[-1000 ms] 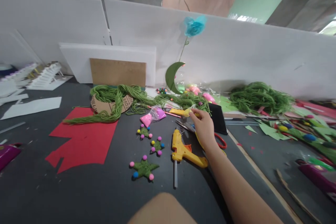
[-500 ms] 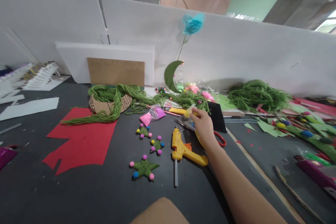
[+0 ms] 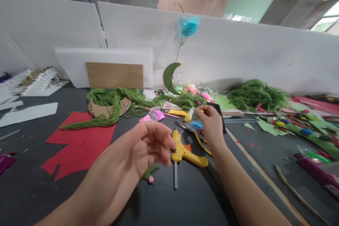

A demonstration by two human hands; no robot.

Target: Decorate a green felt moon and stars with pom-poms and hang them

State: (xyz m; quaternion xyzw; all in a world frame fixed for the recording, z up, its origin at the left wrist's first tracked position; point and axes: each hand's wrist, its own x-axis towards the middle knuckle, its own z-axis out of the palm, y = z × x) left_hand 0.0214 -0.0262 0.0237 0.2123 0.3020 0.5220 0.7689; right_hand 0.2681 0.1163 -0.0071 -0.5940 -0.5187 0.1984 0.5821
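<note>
My right hand (image 3: 212, 123) reaches forward over the dark table and pinches a small clear bag of yellow pom-poms (image 3: 189, 114), lifting it just off the clutter. My left hand (image 3: 147, 144) is raised in mid-air in front of me, fingers loosely curled and apart, slightly blurred, with nothing in it. It hides most of the green yarn stars; one star tip with a pink pom-pom (image 3: 149, 176) shows below it. A yellow glue gun (image 3: 186, 153) lies between my two hands. Scissors (image 3: 184, 125) and a bag of blue pom-poms (image 3: 196, 125) lie just left of my right hand.
Red felt sheet (image 3: 79, 144) at left, long green yarn hanks (image 3: 113, 100) behind it, a pink bag (image 3: 156, 114), a black phone (image 3: 221, 111), another yarn pile (image 3: 256, 95) and green scraps at right. A green moon with blue flower (image 3: 170, 77) leans on white foam boards (image 3: 238, 56).
My left hand has come up into view from the bottom edge and now covers the stars. My right hand has lifted the yellow pom-pom bag slightly and drawn back a little.
</note>
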